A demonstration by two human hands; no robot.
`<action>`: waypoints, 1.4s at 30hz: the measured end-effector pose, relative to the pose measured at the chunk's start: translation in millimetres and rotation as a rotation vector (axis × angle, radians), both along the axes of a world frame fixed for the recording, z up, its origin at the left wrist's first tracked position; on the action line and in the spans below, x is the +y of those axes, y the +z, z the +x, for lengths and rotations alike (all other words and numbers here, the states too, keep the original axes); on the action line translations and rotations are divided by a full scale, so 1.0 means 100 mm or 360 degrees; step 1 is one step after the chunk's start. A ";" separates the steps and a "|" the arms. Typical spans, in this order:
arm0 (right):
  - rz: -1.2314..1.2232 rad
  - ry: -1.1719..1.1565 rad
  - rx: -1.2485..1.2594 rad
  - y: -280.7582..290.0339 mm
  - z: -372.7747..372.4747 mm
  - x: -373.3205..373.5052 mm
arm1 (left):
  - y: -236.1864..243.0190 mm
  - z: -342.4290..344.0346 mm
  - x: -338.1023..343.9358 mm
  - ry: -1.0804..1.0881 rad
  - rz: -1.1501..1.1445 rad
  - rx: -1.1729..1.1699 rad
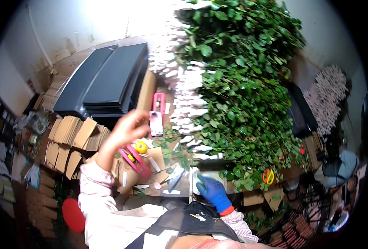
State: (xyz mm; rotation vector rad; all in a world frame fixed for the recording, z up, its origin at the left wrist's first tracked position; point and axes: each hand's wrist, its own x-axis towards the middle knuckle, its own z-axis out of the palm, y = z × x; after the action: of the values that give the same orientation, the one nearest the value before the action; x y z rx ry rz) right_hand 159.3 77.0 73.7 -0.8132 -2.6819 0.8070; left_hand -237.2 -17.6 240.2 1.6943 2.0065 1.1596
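My left hand [132,126], bare and motion-blurred, has bent fingers beside an upright-lying phone [156,124] on the bench; whether it holds anything is unclear. A pink tape dispenser [159,99] lies behind the phone, and another [138,164] below my hand, near a yellow tape roll [141,146]. My right hand [210,192], in a blue and green glove with fingers extended, rests on a pale metal-edged board [194,176] at the bench's front. Scissors [171,176] and paper scraps lie to its left. Leafy stems with white-wrapped heads [190,99] are piled behind it.
Black sheets [113,79] stand stacked at back left, above cardboard pieces [65,133]. Orange-handled scissors [268,176] lie at the pile's front right. A mass of pale wrapped buds [325,95] is at far right. A red stool [73,213] is at lower left.
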 end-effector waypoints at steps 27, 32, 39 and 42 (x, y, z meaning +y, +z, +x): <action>-0.0158 0.0513 0.0464 0.54 -0.04 0.32 | 1.07 0.18 -0.08 0.0822 0.0951 0.1161; 0.0398 0.0248 0.1074 1.31 -0.17 0.73 | 0.66 2.24 0.53 0.0320 0.1408 0.1085; 0.0553 0.0051 0.1275 1.59 1.02 1.45 | 0.21 2.96 0.85 0.0307 0.1854 0.1289; 0.0376 -0.0483 0.1699 1.73 1.73 1.80 | 0.18 2.63 0.61 0.0638 0.1008 0.1172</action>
State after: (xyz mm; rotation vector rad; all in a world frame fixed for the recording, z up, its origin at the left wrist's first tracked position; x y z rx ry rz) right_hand 332.0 257.2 246.6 -0.4890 -1.6157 0.5814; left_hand 26.0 43.6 257.9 2.3521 2.7020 1.5938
